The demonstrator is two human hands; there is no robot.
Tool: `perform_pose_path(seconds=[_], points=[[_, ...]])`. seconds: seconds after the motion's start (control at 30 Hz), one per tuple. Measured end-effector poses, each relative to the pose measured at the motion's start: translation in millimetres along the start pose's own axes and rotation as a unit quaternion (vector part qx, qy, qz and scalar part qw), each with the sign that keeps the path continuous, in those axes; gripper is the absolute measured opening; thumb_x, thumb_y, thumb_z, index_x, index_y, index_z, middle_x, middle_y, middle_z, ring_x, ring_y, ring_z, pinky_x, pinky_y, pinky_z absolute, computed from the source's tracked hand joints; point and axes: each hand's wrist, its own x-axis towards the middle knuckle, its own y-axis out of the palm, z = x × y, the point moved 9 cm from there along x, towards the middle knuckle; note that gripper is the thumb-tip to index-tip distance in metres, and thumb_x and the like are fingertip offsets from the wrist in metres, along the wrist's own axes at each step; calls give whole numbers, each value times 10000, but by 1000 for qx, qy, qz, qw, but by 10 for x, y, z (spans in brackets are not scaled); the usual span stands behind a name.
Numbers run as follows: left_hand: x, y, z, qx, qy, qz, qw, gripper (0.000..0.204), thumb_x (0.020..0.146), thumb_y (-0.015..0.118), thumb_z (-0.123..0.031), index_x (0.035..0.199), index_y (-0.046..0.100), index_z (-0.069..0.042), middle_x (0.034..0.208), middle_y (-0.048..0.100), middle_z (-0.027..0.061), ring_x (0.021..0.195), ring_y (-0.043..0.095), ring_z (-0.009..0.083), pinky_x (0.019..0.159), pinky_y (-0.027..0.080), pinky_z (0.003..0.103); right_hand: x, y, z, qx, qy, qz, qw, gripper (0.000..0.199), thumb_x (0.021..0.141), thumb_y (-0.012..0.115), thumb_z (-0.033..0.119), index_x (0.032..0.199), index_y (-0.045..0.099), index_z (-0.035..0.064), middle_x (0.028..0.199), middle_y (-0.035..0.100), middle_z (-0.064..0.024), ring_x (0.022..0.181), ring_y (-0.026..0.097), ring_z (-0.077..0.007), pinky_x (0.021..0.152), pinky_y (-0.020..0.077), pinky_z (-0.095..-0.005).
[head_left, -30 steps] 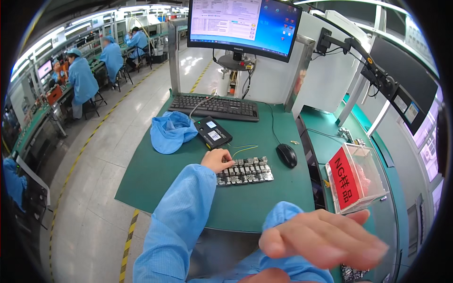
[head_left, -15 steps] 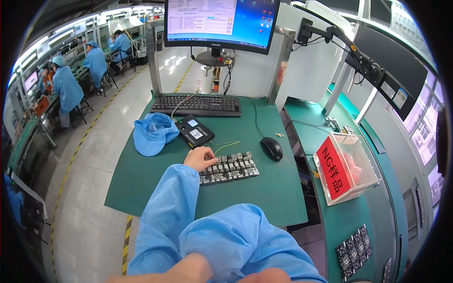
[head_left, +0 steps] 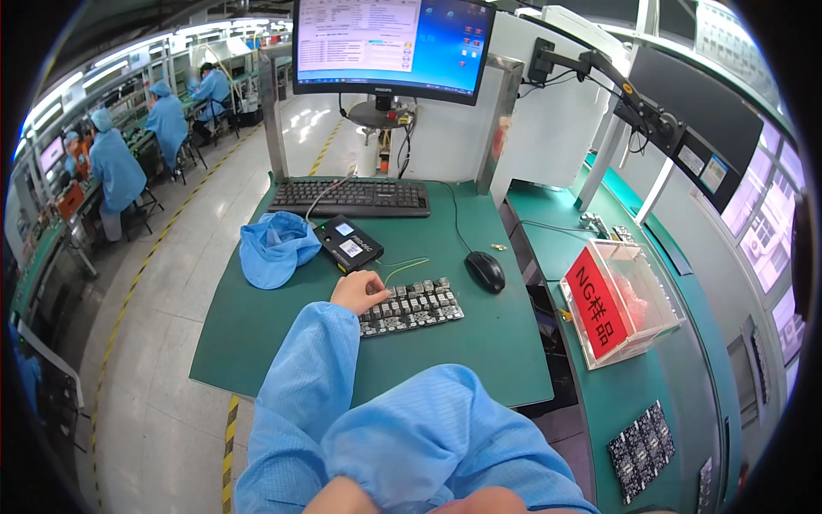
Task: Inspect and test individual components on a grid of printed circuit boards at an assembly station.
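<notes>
My left hand (head_left: 360, 291) reaches to the upper left corner of a circuit board panel (head_left: 415, 308) with rows of small metal parts. Its fingers are pinched together over the board, where a thin yellow-green wire (head_left: 396, 271) runs into the fingertips; the wire's tip is hidden. The wire comes from a small black box (head_left: 348, 242) with a lit screen, just beyond the hand. My right arm folds across in front of me, and only the wrist of my right hand (head_left: 338, 497) shows at the lower edge, its fingers out of sight.
A blue cap (head_left: 278, 248) lies left of the box, below a keyboard (head_left: 349, 197). A mouse (head_left: 485, 271) sits to the right. On the side bench stand a clear box with a red label (head_left: 621, 304) and a dark board panel (head_left: 640, 451). A monitor (head_left: 390, 47) rises behind.
The whole view has shifted slightly. My left hand stays pinched at the same board corner, and the right wrist shows less at the lower edge.
</notes>
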Motion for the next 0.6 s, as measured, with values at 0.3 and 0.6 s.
perform_pose_path(seconds=[0.3,0.6], points=[[16,106,5,-27,-7,16,999,266,730,728,-339,759,651,-85,722,634,73,681,626,214,635,486,346,-1575,-273,2272,-214,42,-234,947,409,982,457,231,1330,400,24,1043,540,-71,997,507,-154,880,401,-299],[36,45,47,-16,-35,25,999,245,733,734,-288,761,645,-62,756,626,75,702,615,208,670,499,339,-1841,140,2973,-194,-170,-277,926,300,934,483,117,1145,557,-83,1035,586,-153,958,552,-252,855,413,-330]])
